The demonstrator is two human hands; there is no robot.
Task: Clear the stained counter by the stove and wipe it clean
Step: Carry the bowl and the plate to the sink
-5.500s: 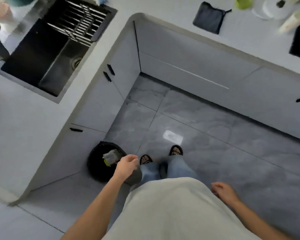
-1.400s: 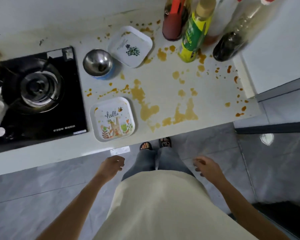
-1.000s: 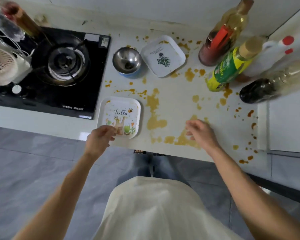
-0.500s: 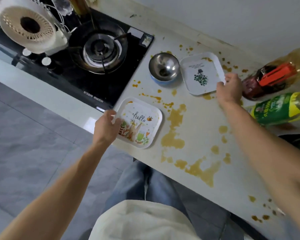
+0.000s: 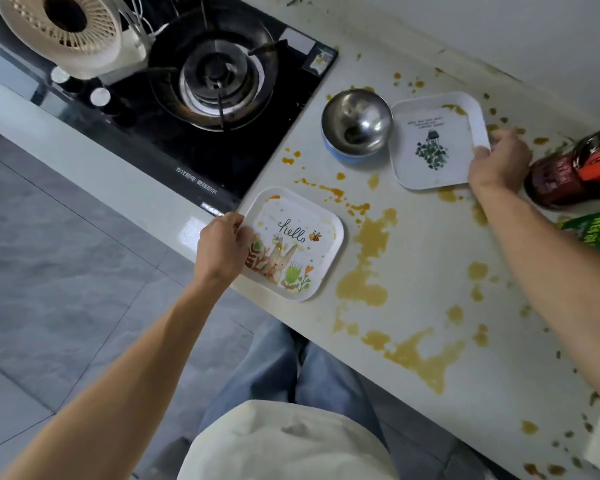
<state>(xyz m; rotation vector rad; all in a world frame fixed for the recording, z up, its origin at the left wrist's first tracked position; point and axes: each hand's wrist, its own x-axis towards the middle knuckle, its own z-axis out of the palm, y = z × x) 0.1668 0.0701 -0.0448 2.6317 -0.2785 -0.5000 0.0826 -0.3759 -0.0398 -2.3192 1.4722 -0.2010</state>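
The white counter (image 5: 430,258) right of the stove carries yellow-brown stains (image 5: 364,265) in pools and spatters. A square plate with "hello" and a rabbit (image 5: 302,237) lies at the counter's front edge; my left hand (image 5: 224,249) grips its left rim. Farther back lies a square plate with a plant picture (image 5: 433,136); my right hand (image 5: 499,162) holds its right edge. A steel bowl with a blue base (image 5: 357,124) stands between that plate and the stove.
The black gas stove (image 5: 201,98) fills the left, with a small cream fan (image 5: 63,27) on it. A dark sauce bottle (image 5: 575,174) and a green-labelled bottle (image 5: 596,230) stand at the right edge near my right arm. Grey tiled floor lies below.
I turned from the bin on the floor to the stained counter. Both hands rose from my sides; the left took the hello plate's rim, the right crossed to the plant plate's edge.
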